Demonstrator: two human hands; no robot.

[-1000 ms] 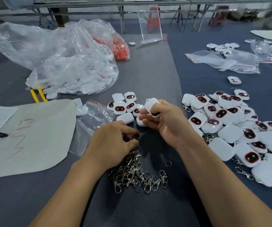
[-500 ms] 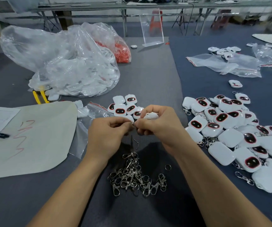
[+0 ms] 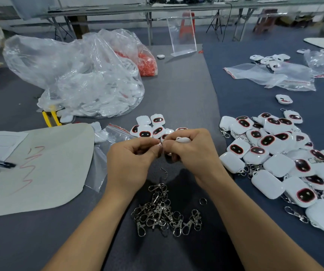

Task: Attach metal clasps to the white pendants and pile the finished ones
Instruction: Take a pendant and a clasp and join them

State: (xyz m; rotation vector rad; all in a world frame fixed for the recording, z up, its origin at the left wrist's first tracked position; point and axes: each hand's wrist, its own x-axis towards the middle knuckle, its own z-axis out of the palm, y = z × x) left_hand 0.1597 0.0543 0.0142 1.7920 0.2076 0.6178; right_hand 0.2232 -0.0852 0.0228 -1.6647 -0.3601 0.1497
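**A:** Nearest us, the clasp heap [image 3: 165, 214] lies on the dark mat [image 3: 176, 251], one loose ring [image 3: 203, 201] just beside it. And the left hand [image 3: 132, 161] is out of it now!

**B:** Right, a second ago it was down digging among those clasps. It has come up to meet the right hand [image 3: 194, 151], fingertip to fingertip.

**A:** What's each one holding?

**B:** The right hand's fingers are curled round a white pendant [image 3: 183, 140], its top edge peeping over the knuckles. Left thumb and forefinger are pinched tight on something small. It's a clasp, I'd judge, though the fingers hide it. A thin metal hook [image 3: 164, 172] shows just below; hanging or lying on the mat, I can't tell.

**A:** So the pick is done, and this is the fitting step.

**B:** That's my read. Beyond the hands, a small cluster of pendants [image 3: 149, 128] waits. The finished pile [image 3: 274, 149], clasps trailing, spreads to the right, where this one should land. Farthest back sits the big plastic bag [image 3: 75, 75].
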